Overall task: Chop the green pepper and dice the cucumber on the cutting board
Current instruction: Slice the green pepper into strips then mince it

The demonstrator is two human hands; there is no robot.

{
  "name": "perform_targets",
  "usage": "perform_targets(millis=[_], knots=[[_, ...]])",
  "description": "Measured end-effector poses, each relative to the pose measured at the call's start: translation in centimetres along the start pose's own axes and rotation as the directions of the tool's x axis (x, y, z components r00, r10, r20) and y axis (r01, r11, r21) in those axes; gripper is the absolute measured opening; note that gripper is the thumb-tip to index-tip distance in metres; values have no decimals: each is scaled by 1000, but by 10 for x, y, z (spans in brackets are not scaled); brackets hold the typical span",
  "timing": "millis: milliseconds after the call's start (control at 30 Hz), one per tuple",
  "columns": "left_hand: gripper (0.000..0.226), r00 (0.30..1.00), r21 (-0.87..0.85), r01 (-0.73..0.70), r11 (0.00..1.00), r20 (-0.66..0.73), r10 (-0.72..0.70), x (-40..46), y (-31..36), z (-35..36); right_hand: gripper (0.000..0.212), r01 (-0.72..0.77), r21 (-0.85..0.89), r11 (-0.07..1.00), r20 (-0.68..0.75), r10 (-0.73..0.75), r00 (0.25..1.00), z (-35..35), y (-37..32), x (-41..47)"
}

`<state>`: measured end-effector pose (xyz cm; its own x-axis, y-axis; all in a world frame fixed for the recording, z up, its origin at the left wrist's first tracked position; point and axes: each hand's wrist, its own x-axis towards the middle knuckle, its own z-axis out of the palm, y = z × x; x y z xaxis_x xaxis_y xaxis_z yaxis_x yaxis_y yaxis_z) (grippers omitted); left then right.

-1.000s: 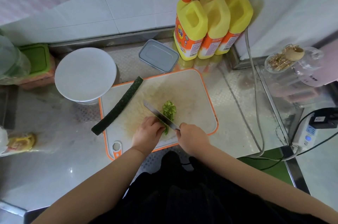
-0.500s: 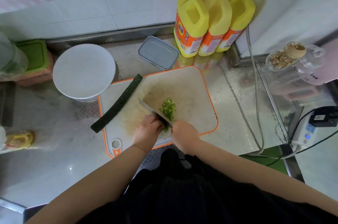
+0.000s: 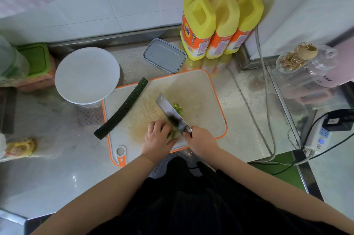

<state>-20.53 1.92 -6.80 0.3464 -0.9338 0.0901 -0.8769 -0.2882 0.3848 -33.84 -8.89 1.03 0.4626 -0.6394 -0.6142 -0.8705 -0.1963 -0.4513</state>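
Glass jar of golden bits, grey lidded tin

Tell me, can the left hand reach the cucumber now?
Probably yes: the left hand holds the green pepper, and only bare cutting board lies between it and the cucumber.

Board right half bare; cucumber bars left edge.

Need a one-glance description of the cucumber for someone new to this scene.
Find the orange-rimmed cutting board in the middle of the steel counter. Across its left edge lies the cucumber, one end on the board, the other hanging over onto the counter. It is the only long, dark green, bumpy strip; the other green on the board is a small pale chopped pepper pile.
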Motion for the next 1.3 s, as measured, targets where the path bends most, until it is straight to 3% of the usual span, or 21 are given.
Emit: perform_targets(millis=[167,400,800,1033,1200,1300], knots=[[36,998,36,58,998,-24,-58,-4,5,0,32,31,-93,995,-17,-33,999,1,-5,-1],[26,994,-102,94,990,-46,-99,-1,1,-2,29,60,-133,989,-44,-67,997,1,-9,-5],[29,995,-153,-26,988,-98,11,-2,-9,0,29,131,-265,955,25,-129,991,5,-11,-13],[29,996,-189,-3,982,-92,-15,-1,-12,5,21,126,-367,922,47,-117,992,10,-25,-7],[34,993,-196,-16,981,-119,-7,-2,-11,4,24,87,-325,942,21,-85,996,17,-26,-6],[28,987,-173,-68,983,-155,41,0,-12,1,34,17,-186,982,14,-14,1000,11,-21,0]])
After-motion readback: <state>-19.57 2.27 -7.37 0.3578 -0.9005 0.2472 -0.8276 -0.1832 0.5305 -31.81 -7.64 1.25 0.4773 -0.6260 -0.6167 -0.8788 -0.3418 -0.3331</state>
